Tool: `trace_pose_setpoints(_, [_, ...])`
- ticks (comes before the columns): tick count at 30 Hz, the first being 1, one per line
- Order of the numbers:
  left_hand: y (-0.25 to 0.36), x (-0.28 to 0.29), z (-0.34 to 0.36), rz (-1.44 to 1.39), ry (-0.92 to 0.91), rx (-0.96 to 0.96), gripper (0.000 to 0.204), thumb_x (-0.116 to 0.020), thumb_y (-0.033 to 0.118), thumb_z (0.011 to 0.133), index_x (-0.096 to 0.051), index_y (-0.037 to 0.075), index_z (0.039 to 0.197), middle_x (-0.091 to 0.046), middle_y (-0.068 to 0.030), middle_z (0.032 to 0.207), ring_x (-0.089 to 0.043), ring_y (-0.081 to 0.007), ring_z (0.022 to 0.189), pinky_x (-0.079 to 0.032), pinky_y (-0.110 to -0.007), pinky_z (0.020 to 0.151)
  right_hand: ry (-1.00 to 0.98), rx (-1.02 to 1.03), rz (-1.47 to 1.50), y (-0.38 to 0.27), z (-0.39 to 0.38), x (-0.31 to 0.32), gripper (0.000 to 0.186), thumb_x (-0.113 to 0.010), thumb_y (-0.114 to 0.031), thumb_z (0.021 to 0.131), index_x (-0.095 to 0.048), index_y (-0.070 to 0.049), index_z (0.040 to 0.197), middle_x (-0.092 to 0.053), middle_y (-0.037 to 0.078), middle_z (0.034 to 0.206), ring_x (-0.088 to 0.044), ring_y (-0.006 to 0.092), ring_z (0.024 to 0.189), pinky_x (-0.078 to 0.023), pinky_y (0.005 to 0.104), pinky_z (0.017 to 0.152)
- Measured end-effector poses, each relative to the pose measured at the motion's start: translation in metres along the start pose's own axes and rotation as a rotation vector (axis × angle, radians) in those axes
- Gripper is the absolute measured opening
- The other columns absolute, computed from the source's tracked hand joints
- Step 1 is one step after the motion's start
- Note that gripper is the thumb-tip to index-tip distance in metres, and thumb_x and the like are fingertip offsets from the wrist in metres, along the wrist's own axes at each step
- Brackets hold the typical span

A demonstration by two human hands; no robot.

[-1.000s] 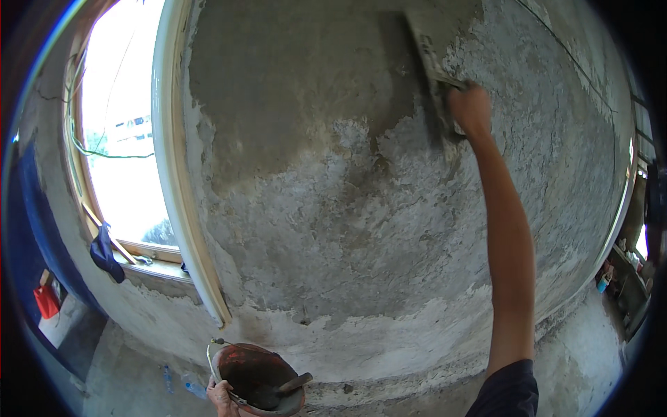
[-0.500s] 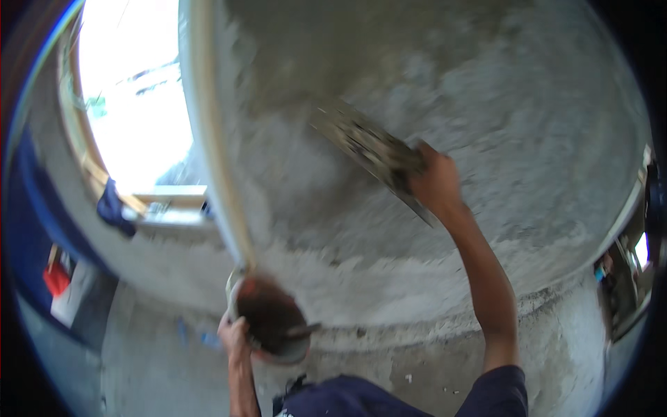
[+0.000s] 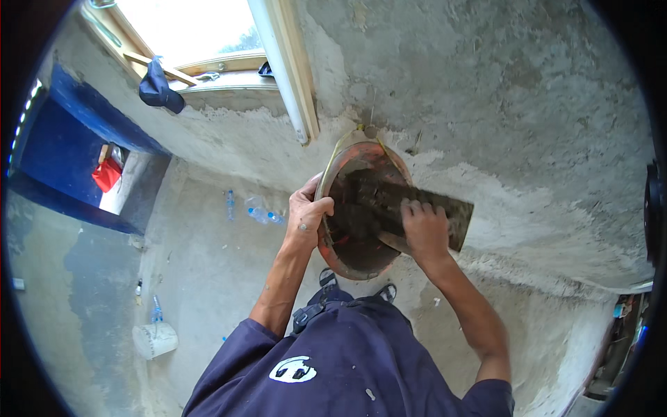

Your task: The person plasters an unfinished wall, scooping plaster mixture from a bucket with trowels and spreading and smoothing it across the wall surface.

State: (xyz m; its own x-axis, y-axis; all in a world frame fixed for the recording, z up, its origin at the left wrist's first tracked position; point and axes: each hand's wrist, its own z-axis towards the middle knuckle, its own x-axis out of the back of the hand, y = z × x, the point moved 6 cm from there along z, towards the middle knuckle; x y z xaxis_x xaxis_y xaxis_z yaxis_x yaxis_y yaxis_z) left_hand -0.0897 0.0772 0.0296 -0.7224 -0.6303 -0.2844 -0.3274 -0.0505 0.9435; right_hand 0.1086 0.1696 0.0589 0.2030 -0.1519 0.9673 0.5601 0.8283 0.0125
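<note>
Near the middle, my left hand [image 3: 306, 217] grips the rim of a round, orange-stained bucket [image 3: 361, 270] with dark wet mortar [image 3: 351, 208] inside and a yellowish bail handle. My right hand [image 3: 426, 229] is closed on a flat rectangular plastering trowel [image 3: 455, 212], held across the bucket's right side with its left end over the mortar; its handle is hidden under my fingers. A short tool handle [image 3: 392, 242] sticks out of the mortar just below the trowel. Behind them stands the rough plastered wall [image 3: 507, 83].
A window [image 3: 187, 24] has a wooden frame and a dark blue cap [image 3: 160, 90] on it. Plastic bottles [image 3: 257, 214] lie on the concrete floor [image 3: 201, 278], near a white pail [image 3: 154, 340]. A blue recess [image 3: 62, 160] holds a red bag [image 3: 105, 174]. My sandalled feet show below the bucket.
My right hand has brought the trowel down from the upper wall to the bucket. My left hand and bucket now sit higher in view, as the camera has tilted down.
</note>
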Motion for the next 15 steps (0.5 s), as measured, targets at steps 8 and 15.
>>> trace_pose_setpoints(8, [-0.005,-0.018,-0.018,0.014,-0.008,0.097,0.053,-0.051,-0.008,0.058,-0.065,-0.002,0.109,-0.056,0.0031,0.076,-0.044,-0.0063,0.062,-0.036,-0.019,0.054,-0.019,0.191,-0.289,-0.004,-0.007,-0.073,0.037,-0.057,-0.02,0.078,-0.062,-0.005,0.112,-0.064,0.007,0.094,-0.058,0.0223,0.09,-0.042,0.0371,0.081])
trace_pose_setpoints(15, [-0.009,0.001,-0.022,0.002,0.036,0.086,0.053,-0.048,-0.011,0.059,-0.064,-0.002,0.109,-0.064,-0.0018,0.085,-0.054,-0.0091,0.069,-0.042,-0.019,0.061,-0.084,0.209,0.031,-0.025,-0.07,-0.065,0.024,-0.061,-0.026,0.077,-0.063,-0.01,0.094,-0.056,0.006,0.084,-0.054,0.0224,0.091,-0.041,0.0372,0.081])
